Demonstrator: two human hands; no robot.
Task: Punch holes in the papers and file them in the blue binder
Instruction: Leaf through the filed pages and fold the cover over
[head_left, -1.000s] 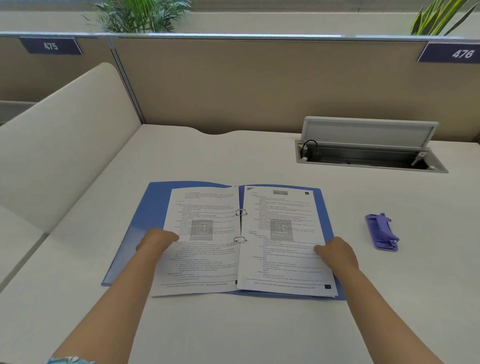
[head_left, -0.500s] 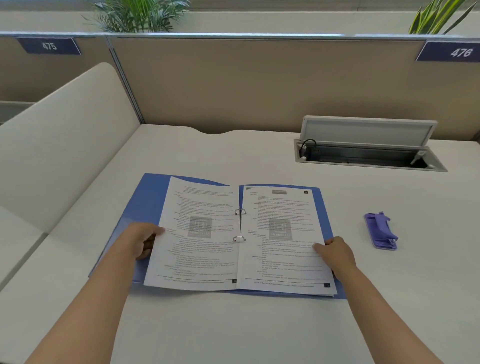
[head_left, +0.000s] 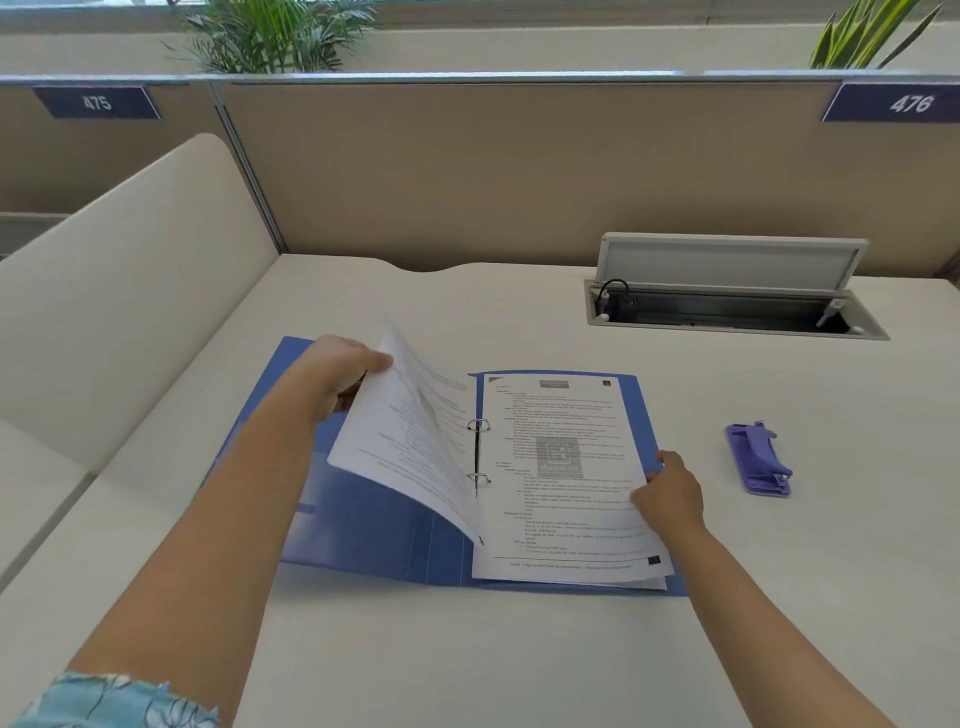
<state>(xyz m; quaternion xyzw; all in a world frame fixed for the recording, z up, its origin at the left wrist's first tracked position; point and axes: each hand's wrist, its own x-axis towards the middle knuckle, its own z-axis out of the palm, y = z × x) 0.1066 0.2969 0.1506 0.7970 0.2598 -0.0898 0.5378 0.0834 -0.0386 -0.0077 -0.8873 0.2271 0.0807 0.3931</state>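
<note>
Your left hand (head_left: 340, 376) pinches the outer edge of the lifted pages (head_left: 410, 431), raised over the left cover of the open blue binder (head_left: 374, 535). The binder's rings (head_left: 478, 452) hold the sheets. Your right hand (head_left: 670, 493) lies flat, fingers loosely spread, on the binder's right-hand stack (head_left: 561, 467). The purple hole punch (head_left: 759, 460) sits right of the binder, apart.
</note>
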